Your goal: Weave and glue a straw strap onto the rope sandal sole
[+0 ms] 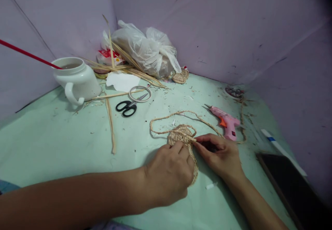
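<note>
A coiled piece of braided straw rope (181, 136) lies on the pale green table (64, 147) in front of me. My left hand (168, 174) is curled over its near part, fingers pressed on the coil. My right hand (220, 154) pinches the rope's strand at the coil's right side. A loose length of the braid (178, 114) loops away behind the coil towards a pink glue gun (225, 121).
Black scissors (128, 106) and a tape ring (140, 93) lie mid-table. A white jug (76, 78) with a red stick stands at back left. Straw stalks (124, 67) and a plastic bag (147, 52) fill the back corner. A dark slab (290, 185) lies at right.
</note>
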### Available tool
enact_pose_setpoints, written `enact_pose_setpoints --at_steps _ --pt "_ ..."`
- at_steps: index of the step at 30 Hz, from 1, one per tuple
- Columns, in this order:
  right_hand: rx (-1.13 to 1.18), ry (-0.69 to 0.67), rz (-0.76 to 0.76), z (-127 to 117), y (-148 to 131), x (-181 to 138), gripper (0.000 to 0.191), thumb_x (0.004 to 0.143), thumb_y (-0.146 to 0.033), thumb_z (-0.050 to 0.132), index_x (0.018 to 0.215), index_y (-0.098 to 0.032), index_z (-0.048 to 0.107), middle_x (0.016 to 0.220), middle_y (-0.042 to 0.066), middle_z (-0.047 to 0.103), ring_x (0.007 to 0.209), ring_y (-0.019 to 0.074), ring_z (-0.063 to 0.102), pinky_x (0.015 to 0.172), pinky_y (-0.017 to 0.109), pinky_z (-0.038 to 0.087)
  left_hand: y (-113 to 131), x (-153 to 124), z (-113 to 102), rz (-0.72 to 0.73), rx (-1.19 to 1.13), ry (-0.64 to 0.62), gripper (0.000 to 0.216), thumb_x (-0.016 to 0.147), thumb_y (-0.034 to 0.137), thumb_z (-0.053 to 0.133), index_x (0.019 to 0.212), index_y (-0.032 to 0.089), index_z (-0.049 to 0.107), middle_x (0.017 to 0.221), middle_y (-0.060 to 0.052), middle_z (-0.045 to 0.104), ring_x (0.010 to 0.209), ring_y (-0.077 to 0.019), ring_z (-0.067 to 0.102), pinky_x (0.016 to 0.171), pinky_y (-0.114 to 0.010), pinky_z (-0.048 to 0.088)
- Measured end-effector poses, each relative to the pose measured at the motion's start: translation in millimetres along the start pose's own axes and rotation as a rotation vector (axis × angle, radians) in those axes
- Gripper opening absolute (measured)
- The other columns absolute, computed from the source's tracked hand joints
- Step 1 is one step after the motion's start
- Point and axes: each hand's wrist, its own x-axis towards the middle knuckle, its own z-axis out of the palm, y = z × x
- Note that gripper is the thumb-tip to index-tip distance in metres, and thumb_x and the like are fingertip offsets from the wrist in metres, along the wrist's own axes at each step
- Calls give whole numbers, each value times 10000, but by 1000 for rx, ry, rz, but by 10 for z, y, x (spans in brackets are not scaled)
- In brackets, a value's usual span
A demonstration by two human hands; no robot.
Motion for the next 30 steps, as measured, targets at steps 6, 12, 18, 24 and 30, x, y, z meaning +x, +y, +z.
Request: enact_pose_setpoints --at_steps 6,12,18,24,30 --pt "68 -42 12 -21 5 6 107 716 -229 645 804 -173 665 675 36 672 531 139 580 464 241 473 7 -10 -20 -39 -48 -36 198 657 107 471 829 107 569 886 -121 607 834 -267 525 593 -373 488" --pt "82 -26 -93 -73 -30 25 79 722 -167 598 775 -185 654 718 27 614 577 132 549 476 239 427 -57 14 -38 -62 -81 113 125 706 113 451 678 145 568 716 -64 596 684 -203 542 577 -324 467" --pt "96 32 -90 -67 -5 35 120 691 -119 573 780 -189 614 740 16 550 580 123 503 469 236 386 -338 139 -275 -292 -19 258 212 735 123 440 767 153 648 717 -61 637 686 -168 573 612 -271 441" --pt "107 225 15 -106 -8 7 82 701 -139 537 747 -192 579 674 -9 534 523 104 463 440 218 348 -747 236 -542 -528 -72 -127 281 681 201 505 902 231 677 796 -20 669 708 -190 587 595 -282 392" --pt "100 242 20 -117 -46 -10 44 725 -164 550 734 -187 586 652 -16 525 484 88 429 418 217 309 -887 214 -575 -474 -218 -418 284 651 227 542 899 233 681 837 -23 677 740 -193 584 599 -268 385"
